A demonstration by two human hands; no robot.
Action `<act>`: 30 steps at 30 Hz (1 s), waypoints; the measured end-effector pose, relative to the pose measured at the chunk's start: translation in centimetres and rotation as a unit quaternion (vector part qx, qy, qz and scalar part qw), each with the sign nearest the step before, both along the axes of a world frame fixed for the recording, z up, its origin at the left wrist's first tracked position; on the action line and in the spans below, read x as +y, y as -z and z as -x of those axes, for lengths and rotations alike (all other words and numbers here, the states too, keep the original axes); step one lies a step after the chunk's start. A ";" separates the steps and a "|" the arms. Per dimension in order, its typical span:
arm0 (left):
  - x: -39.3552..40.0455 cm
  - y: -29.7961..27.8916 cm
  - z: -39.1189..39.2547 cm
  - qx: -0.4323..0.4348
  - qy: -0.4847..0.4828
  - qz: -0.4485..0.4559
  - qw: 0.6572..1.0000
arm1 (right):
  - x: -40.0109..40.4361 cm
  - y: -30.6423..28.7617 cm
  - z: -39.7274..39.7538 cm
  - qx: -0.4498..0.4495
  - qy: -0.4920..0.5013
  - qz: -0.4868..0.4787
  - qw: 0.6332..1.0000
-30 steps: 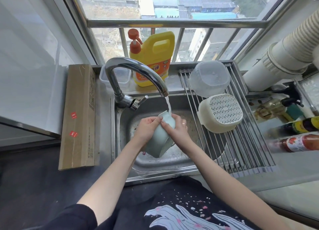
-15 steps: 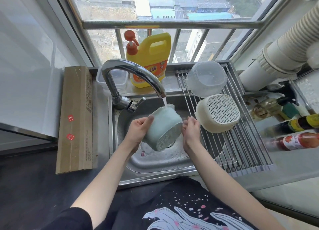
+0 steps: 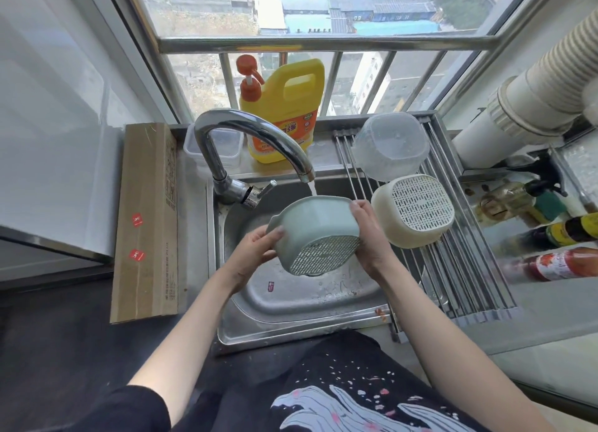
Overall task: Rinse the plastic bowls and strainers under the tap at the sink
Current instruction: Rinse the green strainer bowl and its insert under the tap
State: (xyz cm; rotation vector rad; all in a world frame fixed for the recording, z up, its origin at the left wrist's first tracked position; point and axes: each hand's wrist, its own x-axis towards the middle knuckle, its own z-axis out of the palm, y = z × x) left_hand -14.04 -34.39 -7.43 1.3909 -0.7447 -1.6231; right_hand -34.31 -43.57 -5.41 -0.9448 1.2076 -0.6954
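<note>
Two hands share the work here: the left hand (image 3: 259,248) grips the rim of the pale green plastic strainer (image 3: 315,234) with curled fingers, and the right hand (image 3: 369,234) holds its opposite wall, so each grip is closed on that one piece. It hangs over the stainless steel sink (image 3: 291,305), tipped on its side, perforated base facing back toward the person and open mouth turned up and away to the curved chrome tap (image 3: 255,140); its mouth-to-base axis runs from near-low to far-high. Water from the spout strikes the far rim. To rinse well, I would judge it best to turn the strainer slowly under the stream so water passes through the holes (not only over the rim), keeping both holds on the wall. Just right of it, on the metal roll-up drying rack (image 3: 453,269), a cream plastic strainer (image 3: 414,209) lies upside down, and beyond that a clear plastic bowl (image 3: 390,145), also inverted.
</note>
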 end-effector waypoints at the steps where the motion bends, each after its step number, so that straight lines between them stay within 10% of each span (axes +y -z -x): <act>1: -0.3 -0.3 0.0 0.003 -0.005 0.004 1.000 | -0.2 0.0 0.1 0.002 -0.012 0.007 1.000; 12: -4.0 -1.9 0.2 0.027 -0.180 -0.044 0.982 | -3.2 0.1 -0.3 0.195 -0.175 -0.096 0.960; 19: -5.7 -3.1 -0.2 0.079 -0.119 -0.097 0.985 | -5.4 -1.9 -2.2 0.148 -0.196 -0.118 0.962; 24: -6.2 -3.4 -1.5 -0.047 -0.052 -0.083 0.994 | -4.9 -1.9 -2.2 0.129 -0.305 -0.210 0.920; 30: -6.3 -3.0 -2.0 -0.148 0.014 -0.066 0.987 | -3.8 -2.0 -4.9 0.195 -0.238 -0.030 0.951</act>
